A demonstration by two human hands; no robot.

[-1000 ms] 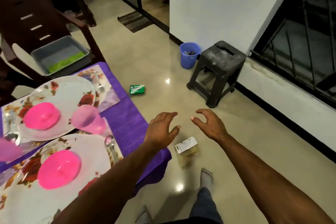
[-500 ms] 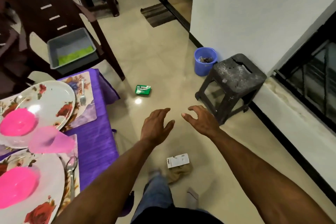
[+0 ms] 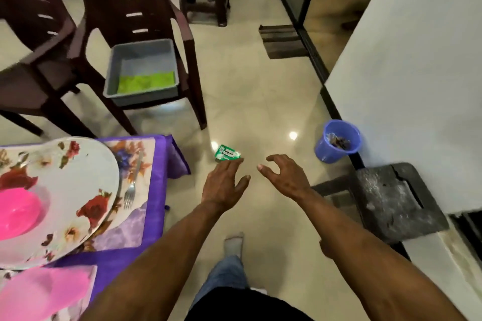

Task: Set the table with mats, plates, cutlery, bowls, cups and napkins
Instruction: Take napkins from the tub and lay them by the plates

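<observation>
Glossy cream floor tiles (image 3: 260,91) fill most of my view, with a white wall (image 3: 417,86) on the right. Dark brown plastic chairs (image 3: 146,8) stand at the upper left, and on the seat of one rests a grey tub (image 3: 142,60) holding green napkins (image 3: 146,81). At lower left I see the table's purple cloth (image 3: 156,190); on it lies a floral mat (image 3: 135,154) carrying a flowered plate (image 3: 78,185), a pink bowl (image 3: 15,211) sitting in the plate, and a fork (image 3: 130,190) just beside the plate's right rim. A pink cup (image 3: 44,292) blurs at the bottom left corner. A black stool (image 3: 391,200) and a blue bin (image 3: 336,141) sit by the wall. Both arms reach out over the floor: my left hand (image 3: 224,185) and right hand (image 3: 284,177) are empty, fingers spread loosely and curled, holding nothing. A small green packet (image 3: 226,154) lies on the tiles just past the left fingertips.
</observation>
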